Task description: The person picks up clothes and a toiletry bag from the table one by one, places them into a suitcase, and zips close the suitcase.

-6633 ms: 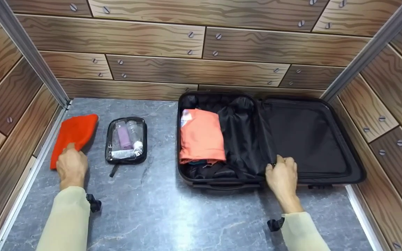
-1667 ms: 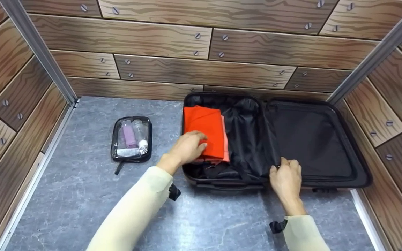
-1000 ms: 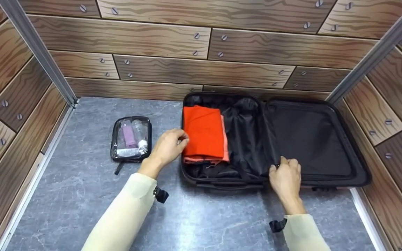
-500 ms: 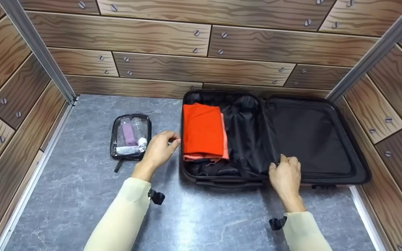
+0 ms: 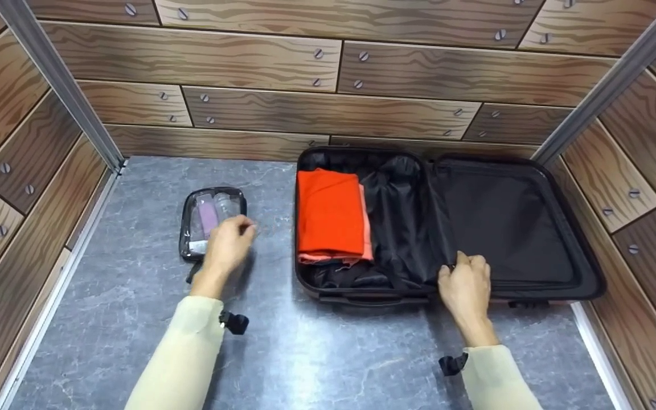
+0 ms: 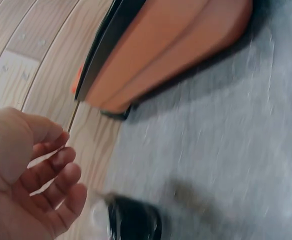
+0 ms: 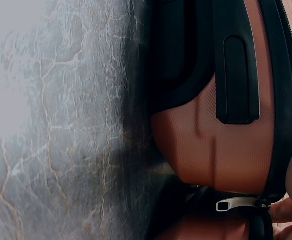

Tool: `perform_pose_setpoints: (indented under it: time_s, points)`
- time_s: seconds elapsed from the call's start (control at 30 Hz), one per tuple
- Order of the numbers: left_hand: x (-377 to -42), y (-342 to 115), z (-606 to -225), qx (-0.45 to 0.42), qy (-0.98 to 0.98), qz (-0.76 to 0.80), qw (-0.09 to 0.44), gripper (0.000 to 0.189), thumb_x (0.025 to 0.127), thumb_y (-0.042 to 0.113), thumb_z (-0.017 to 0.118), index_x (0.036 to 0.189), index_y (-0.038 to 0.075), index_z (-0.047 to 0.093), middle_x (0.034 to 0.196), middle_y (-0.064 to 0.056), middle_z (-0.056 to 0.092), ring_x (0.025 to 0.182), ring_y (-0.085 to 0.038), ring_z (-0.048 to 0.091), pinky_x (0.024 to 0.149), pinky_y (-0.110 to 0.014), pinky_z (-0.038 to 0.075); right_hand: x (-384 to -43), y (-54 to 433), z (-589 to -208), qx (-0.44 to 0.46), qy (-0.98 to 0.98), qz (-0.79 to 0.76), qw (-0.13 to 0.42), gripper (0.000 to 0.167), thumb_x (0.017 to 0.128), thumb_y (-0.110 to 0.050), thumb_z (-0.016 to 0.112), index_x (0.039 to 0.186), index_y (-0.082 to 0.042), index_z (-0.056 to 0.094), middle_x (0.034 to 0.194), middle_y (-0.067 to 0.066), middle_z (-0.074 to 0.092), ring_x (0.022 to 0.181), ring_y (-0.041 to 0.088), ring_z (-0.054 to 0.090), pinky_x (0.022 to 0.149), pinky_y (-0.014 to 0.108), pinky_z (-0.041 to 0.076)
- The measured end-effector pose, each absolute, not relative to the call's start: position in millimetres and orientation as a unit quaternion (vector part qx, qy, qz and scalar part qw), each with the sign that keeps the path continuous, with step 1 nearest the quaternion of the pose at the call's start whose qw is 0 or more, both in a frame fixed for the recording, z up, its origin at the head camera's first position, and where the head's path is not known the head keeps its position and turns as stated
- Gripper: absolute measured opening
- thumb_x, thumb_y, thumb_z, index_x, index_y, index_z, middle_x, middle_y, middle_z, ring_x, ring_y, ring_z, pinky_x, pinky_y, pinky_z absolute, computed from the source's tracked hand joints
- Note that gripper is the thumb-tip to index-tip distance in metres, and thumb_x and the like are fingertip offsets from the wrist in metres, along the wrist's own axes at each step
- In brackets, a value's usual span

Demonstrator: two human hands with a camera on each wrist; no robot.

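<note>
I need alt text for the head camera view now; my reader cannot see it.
A person's right hand holds the near edge of an open suitcase on a grey floor, where the two halves meet. In the left half lies a folded red cloth over an orange cloth; farther left, the left hand partly hides a clear pouch.

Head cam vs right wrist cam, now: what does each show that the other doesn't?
Head only: the folded red cloth in the suitcase, the clear pouch on the floor, and the left hand over the pouch's right side.

Right wrist only: a pale zip pull and the fine texture of the orange-brown shell.

Both: the suitcase, the floor and the right hand at the suitcase's edge, though the wrist view catches just part of that hand.
</note>
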State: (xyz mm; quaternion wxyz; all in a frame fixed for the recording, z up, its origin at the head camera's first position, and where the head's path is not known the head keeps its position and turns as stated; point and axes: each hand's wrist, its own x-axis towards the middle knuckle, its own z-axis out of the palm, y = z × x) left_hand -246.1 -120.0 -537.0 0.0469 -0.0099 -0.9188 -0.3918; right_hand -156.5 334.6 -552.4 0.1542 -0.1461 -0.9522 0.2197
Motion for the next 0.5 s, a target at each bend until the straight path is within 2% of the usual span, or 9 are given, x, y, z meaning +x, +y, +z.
perform_pose_setpoints:
  time_s: [0.17,0.33,0.5]
  points:
    - [-247,-149,-532,0.044,-0.920,-0.387,0.040,0.024,0.103,0.023,0.061,0.114,0.008,0.076,0.113,-0.017,0.077,0.108,-0.039,0.071,0.096,-0.054,0.053,-156,334,-553,-0.147,-0.952,0.219,0.155,0.053,0.096,-0.014,0.065,0.139,0.015,0.057,0.124,0.033,0.056,0.122,0.051,0.048,0.106,0.063,0.041]
    - [-248,-174,-530,0.064,-0.923,-0.378,0.037,0.028,0.103,0.022,0.058,0.117,0.004,0.074,0.117,-0.020,0.075,0.112,-0.042,0.069,0.100,-0.056,0.050,-156,334,-552,-0.145,-0.954,0.218,0.147,0.054,0.097,-0.015,0.064,0.141,0.016,0.056,0.125,0.033,0.055,0.123,0.051,0.048,0.107,0.063,0.041]
    - [-248,-192,-530,0.085,-0.926,-0.367,0.031,0.028,0.103,0.023,0.057,0.116,0.003,0.072,0.116,-0.021,0.074,0.110,-0.043,0.067,0.098,-0.057,0.050,-156,334,-552,-0.143,-0.955,0.217,0.146,0.054,0.098,-0.015,0.063,0.141,0.017,0.055,0.125,0.033,0.055,0.122,0.051,0.047,0.107,0.062,0.041]
